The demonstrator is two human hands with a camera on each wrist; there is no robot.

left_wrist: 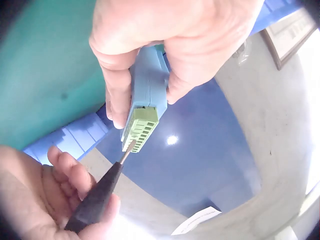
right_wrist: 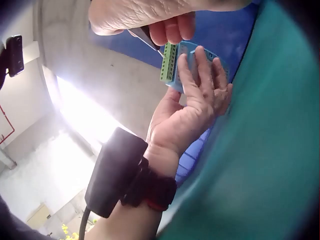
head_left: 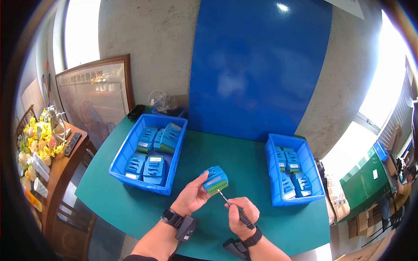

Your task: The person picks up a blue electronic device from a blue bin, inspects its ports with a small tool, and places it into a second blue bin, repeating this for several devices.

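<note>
The fingers (right_wrist: pixel 189 75) of the left hand (head_left: pixel 190 198) are lying along one broad side of a blue module (head_left: pixel 214 174) while the thumb is pressing from the opposite side, so that hand is closing only as far as the module's thickness and is gripping it firmly. The fingers of the right hand (head_left: pixel 244 209) are curling round the dark handle of a screwdriver (left_wrist: pixel 97 197), and its thin metal shaft is pointing at the module's green terminal strip (head_left: pixel 217 187). The tip is meeting the face of that strip, though whether it is sitting inside one of the small openings is something I cannot tell. The module is hanging in the left hand above the green table (head_left: pixel 226 152), between two blue bins, with its terminal strip facing the right hand. The left bin (head_left: pixel 127 148) is holding several similar blue modules with white labels, and the right bin (head_left: pixel 308 161) is holding more of the same kind. Both wrists are wearing dark bands, and a black box (head_left: pixel 186 228) is sitting at the left one. Behind the table a large blue panel (head_left: pixel 257 87) is standing against a grey wall, a framed picture (head_left: pixel 96 89) is leaning to the left, and yellow flowers (head_left: pixel 41 139) are filling part of a wooden side table (head_left: pixel 72 163).
</note>
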